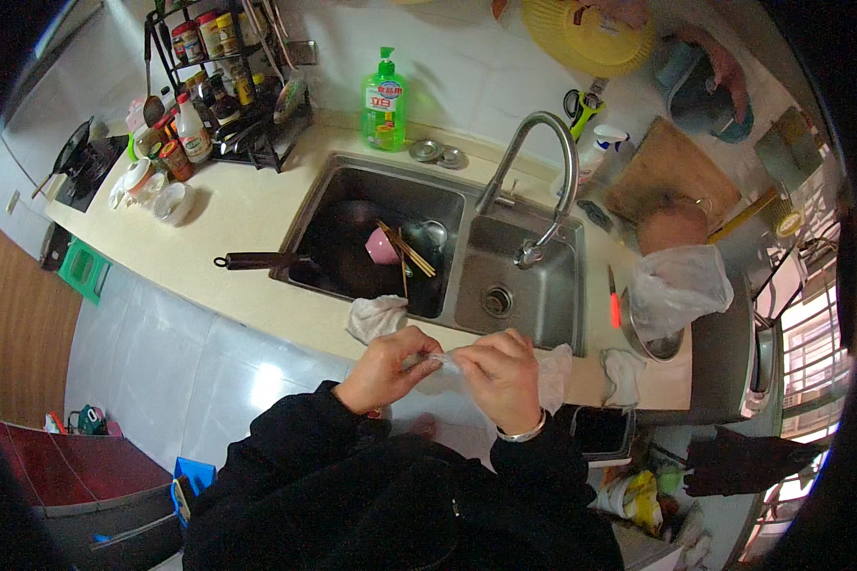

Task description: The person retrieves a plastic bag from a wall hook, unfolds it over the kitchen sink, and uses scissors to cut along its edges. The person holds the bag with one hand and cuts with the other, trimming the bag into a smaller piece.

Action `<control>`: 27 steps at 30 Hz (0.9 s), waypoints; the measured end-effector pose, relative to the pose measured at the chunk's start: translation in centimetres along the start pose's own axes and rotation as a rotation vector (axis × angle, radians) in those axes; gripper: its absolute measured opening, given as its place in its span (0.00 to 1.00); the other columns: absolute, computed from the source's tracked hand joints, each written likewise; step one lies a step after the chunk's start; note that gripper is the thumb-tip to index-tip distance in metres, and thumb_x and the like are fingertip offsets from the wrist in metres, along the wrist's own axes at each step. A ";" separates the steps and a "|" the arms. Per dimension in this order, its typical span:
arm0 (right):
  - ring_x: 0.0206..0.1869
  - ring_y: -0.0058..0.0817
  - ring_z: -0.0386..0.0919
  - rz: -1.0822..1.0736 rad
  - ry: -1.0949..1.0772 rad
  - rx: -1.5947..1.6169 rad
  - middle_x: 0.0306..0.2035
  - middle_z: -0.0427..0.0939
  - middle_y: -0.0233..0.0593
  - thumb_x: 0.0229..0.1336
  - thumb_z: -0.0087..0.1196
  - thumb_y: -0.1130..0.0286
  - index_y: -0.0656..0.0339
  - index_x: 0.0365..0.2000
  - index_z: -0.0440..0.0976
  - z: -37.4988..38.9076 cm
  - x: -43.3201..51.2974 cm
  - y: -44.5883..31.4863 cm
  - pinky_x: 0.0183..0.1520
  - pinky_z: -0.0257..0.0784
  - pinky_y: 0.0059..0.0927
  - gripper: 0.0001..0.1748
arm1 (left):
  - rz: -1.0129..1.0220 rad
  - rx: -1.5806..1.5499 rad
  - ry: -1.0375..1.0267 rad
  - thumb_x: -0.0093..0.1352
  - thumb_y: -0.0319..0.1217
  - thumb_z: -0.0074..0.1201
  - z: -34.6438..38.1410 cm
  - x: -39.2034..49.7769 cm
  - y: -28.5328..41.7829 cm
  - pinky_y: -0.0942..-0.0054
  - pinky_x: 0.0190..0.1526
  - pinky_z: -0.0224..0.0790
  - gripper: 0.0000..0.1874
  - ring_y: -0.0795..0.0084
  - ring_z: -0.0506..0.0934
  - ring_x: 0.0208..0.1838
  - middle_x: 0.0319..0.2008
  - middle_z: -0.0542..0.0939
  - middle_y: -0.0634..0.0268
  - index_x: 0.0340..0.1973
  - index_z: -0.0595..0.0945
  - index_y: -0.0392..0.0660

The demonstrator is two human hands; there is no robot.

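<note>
Both my hands are raised in front of the counter's front edge, close together. My left hand (393,365) pinches one part of a thin clear plastic film or bag (444,359) between thumb and fingers. With its fingertips my right hand (501,378) grips the same plastic, and more of it seems to hang beside the wrist, which wears a metal bracelet (523,434). A crumpled white cloth (377,319) lies on the counter edge just beyond my left hand. Beyond it, the left sink basin (343,178) holds a dark pan, a pink bowl (381,246) and wooden chopsticks (416,257).
A curved faucet (570,160) stands over the right basin (528,300). The pan handle (253,261) juts over the counter. Right of the sink lie a knife with an orange handle (615,308) and a metal bowl (664,346) with a plastic bag (682,285). Green dish soap (383,107) stands behind.
</note>
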State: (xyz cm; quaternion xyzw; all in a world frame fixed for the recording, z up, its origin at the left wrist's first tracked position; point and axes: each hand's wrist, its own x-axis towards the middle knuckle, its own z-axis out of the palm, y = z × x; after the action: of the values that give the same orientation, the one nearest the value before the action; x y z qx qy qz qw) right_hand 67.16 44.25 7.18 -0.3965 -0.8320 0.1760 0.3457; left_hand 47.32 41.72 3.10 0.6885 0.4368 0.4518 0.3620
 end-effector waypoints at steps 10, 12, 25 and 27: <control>0.29 0.13 0.66 0.459 0.514 0.620 0.26 0.72 0.25 0.60 0.53 0.75 0.66 0.33 0.75 0.3 -0.6 0.9 0.33 0.61 0.17 0.05 | 0.037 0.123 -0.056 0.62 0.26 0.60 -1.4 -0.2 -0.5 0.67 0.38 0.70 0.11 0.57 0.77 0.35 0.32 0.77 0.55 0.39 0.79 0.38; 0.30 0.13 0.67 0.424 0.456 0.510 0.27 0.73 0.26 0.60 0.53 0.75 0.66 0.34 0.75 0.4 -0.3 0.8 0.33 0.63 0.18 0.05 | 0.107 0.177 -0.018 0.62 0.27 0.59 -1.4 0.3 -0.1 0.65 0.40 0.70 0.12 0.54 0.77 0.38 0.34 0.77 0.54 0.40 0.79 0.38; 0.51 0.38 0.71 0.351 0.026 0.134 0.46 0.74 0.44 0.51 0.61 0.59 0.61 0.56 0.66 -7.1 -5.7 9.2 0.52 0.67 0.34 0.33 | -0.167 -0.211 0.250 0.70 0.25 0.47 -3.0 1.1 0.7 0.82 0.30 0.57 0.04 0.85 0.62 0.29 0.23 0.67 0.74 0.31 0.74 0.39; 0.50 0.34 0.71 0.471 0.118 0.211 0.46 0.74 0.42 0.52 0.61 0.60 0.61 0.58 0.64 -7.3 -8.8 11.8 0.51 0.68 0.33 0.34 | -0.139 -0.126 0.279 0.71 0.27 0.46 -4.1 0.9 0.7 0.83 0.31 0.57 0.04 0.85 0.63 0.29 0.24 0.67 0.75 0.33 0.74 0.41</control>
State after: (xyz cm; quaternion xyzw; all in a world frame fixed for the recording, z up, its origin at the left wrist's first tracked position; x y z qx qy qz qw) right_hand 82.62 44.84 1.76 -0.5505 -0.6722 0.3140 0.3827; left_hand 43.88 42.75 5.38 0.5633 0.5002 0.5434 0.3704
